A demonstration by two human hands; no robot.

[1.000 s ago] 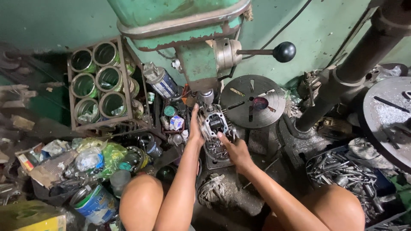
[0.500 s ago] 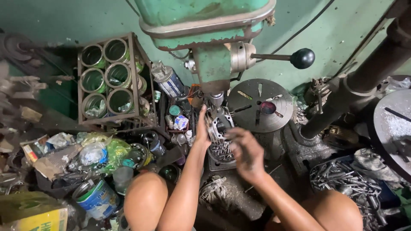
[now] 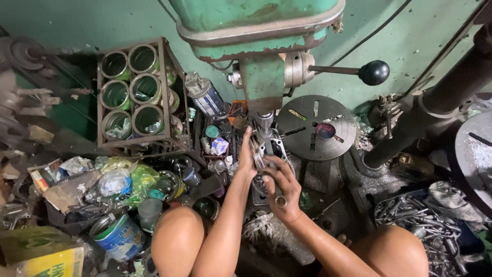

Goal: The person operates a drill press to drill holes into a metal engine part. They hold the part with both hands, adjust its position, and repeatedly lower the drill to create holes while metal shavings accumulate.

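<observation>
Our left hand [image 3: 247, 154] is pressed flat against the side of the grey metal casting [image 3: 269, 151] sitting under the drill spindle [image 3: 265, 123], fingers stretched upward along its edge, steadying it rather than wrapping it. Our right hand [image 3: 281, 189] is curled just below the casting, fingers bent around a small metal ring [image 3: 280, 201] that shows between thumb and fingers. The casting sits directly beneath the green drill press head [image 3: 261, 31], touching our left palm, with the right hand just under it. To the right of it we see the round slotted drill table [image 3: 316, 126], and above that the feed lever with its black ball knob [image 3: 374, 72]. Left of the hands stands a metal rack of open tins [image 3: 134, 92], a spray can [image 3: 205, 96] leaning beside it, and small pots and caps crowded between. Farther left lies a heap of crumpled plastic bags [image 3: 120, 177] and a blue-and-white paint can [image 3: 119, 236]. At far right, a pile of bolts and metal scraps [image 3: 417, 218] lies near our knee.
</observation>
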